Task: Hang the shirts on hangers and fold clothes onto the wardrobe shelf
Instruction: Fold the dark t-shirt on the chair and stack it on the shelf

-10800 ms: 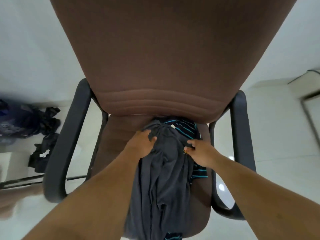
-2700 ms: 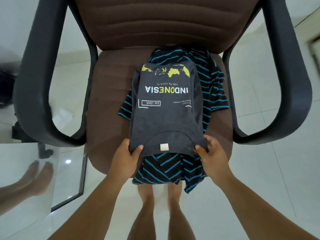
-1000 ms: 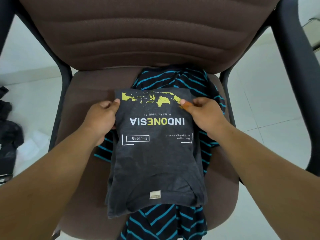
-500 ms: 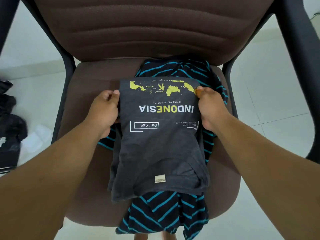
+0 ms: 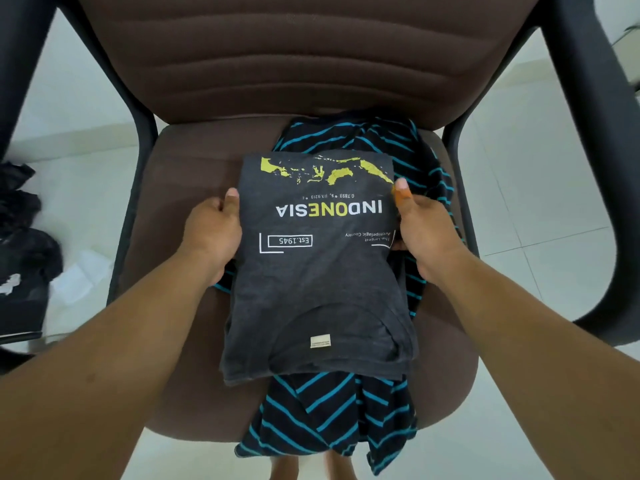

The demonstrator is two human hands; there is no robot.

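Observation:
A folded dark grey T-shirt (image 5: 318, 292) with a yellow map and the word INDONESIA lies on the brown chair seat (image 5: 180, 174), on top of a black shirt with teal stripes (image 5: 332, 417). My left hand (image 5: 213, 230) grips the grey shirt's left edge, thumb on top and fingers tucked under. On the right edge, my right hand (image 5: 420, 230) grips the same way. The striped shirt spreads out behind the grey one and hangs over the seat's front edge.
The chair has a brown backrest (image 5: 311, 53) and black armrests (image 5: 588, 140) on both sides. A heap of dark clothes (image 5: 20, 244) lies on the white tiled floor at the left. My bare feet (image 5: 311, 467) show below the seat's front edge.
Both hands moved from the grey shirt's far corners to its side edges and now grip there. The shirt looks slightly shifted on the seat.

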